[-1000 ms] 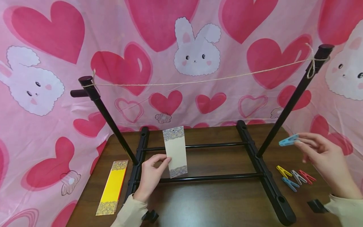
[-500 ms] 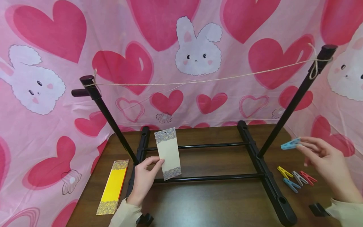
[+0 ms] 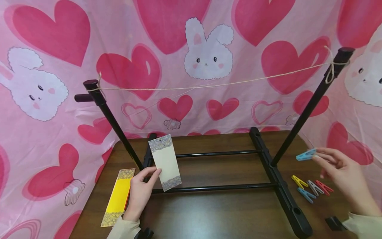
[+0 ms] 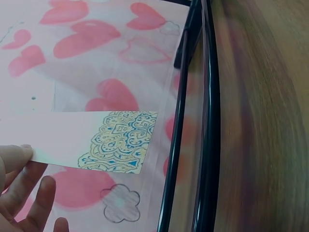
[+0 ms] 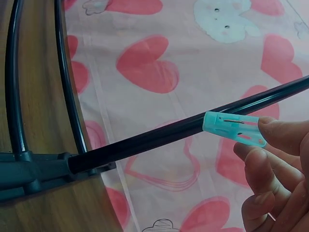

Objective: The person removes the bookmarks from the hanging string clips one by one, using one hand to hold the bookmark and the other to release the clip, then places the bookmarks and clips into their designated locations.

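My left hand (image 3: 141, 191) pinches the left edge of a cream bookmark-like card (image 3: 165, 162), with blue-grey lace patterns at both ends and a small hole near its top. The card is held tilted above the rack's base; its patterned end (image 4: 123, 141) shows closely in the left wrist view. On the right, my right hand (image 3: 343, 176) pinches a light blue clothespin (image 3: 305, 155) between thumb and fingers. The right wrist view shows that clothespin (image 5: 234, 128) in front of the black post. A thin string (image 3: 185, 88) spans the two posts, with nothing hanging on it.
A black rack (image 3: 290, 205) stands on the brown wooden table (image 3: 221, 215). Yellow cards (image 3: 117, 199) lie at its left. Several clothespins (image 3: 314, 187), in yellow, blue, white and red, lie right of the rack. A pink heart-and-rabbit cloth (image 3: 206, 109) hangs behind.
My left hand has moved left with the cream card, which now tilts a little more. The right hand has sunk slightly, still pinching the blue clothespin.
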Motion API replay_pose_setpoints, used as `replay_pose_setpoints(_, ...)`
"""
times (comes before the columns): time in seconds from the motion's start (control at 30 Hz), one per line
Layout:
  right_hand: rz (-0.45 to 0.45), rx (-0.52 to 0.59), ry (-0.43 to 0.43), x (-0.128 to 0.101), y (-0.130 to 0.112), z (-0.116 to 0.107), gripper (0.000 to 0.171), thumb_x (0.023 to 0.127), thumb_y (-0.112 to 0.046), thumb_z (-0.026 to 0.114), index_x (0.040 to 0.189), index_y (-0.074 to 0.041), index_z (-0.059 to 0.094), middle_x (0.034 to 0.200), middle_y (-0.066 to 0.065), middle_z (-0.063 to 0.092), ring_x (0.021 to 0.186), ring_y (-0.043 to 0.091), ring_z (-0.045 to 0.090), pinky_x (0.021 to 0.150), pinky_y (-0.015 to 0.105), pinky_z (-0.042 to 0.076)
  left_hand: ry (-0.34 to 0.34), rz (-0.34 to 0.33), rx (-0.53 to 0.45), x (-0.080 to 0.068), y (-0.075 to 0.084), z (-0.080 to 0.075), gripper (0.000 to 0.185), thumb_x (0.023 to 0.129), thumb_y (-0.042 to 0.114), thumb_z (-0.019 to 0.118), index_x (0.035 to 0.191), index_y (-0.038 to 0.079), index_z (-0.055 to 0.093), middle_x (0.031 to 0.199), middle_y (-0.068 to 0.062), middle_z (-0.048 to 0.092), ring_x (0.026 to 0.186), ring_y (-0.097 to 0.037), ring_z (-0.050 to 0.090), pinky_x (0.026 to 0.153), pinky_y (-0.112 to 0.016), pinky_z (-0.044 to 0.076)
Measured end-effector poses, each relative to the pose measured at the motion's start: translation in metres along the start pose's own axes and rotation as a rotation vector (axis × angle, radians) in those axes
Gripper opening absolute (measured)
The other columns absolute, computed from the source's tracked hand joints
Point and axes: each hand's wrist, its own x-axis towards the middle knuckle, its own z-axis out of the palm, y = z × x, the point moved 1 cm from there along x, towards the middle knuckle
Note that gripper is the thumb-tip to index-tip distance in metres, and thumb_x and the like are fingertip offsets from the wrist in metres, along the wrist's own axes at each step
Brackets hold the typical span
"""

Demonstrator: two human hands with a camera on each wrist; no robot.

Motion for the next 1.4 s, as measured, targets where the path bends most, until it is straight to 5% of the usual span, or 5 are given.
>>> replay_pose_setpoints(0.7,0.021,0.016,-0.005,-0.004,0.022,0.000,0.036,0.101,-0.005,0.067,0.115,-0.038,0.067,0.096,-0.037,0.069,0.047,0.013,0.058,0.043,0.021,0.045,0.086,-0.056,0.034,-0.005,-0.016,-0.021,0.020,0.096,0.020,0.077,0.112,0.008,0.080,0.104,-0.009,0.079,0.086,-0.002,0.064,0.076,-0.014,0.052)
replay_pose_setpoints(1.07,0.138,-0.042,-0.025,-0.009,0.033,0.002,0.029,0.101,-0.015,0.069,0.111,-0.042,0.063,0.093,-0.042,0.064,0.053,0.013,0.062,0.049,0.021,0.050,0.154,-0.023,0.036,-0.008,-0.020,-0.032,0.014,0.093,0.013,0.080,0.105,0.006,0.081,0.095,-0.009,0.078,0.079,-0.003,0.061,0.071,-0.014,0.049)
replay_pose_setpoints(1.4,0.068,-0.003,-0.022,-0.013,0.040,-0.001,0.033,0.099,-0.005,0.070,0.111,-0.035,0.064,0.093,-0.037,0.068,0.053,0.004,0.060,0.046,0.020,0.045,0.178,-0.084,0.065,-0.013,-0.020,-0.041,0.015,0.092,0.013,0.081,0.104,0.005,0.081,0.093,-0.008,0.078,0.080,-0.002,0.061,0.071,-0.016,0.047)
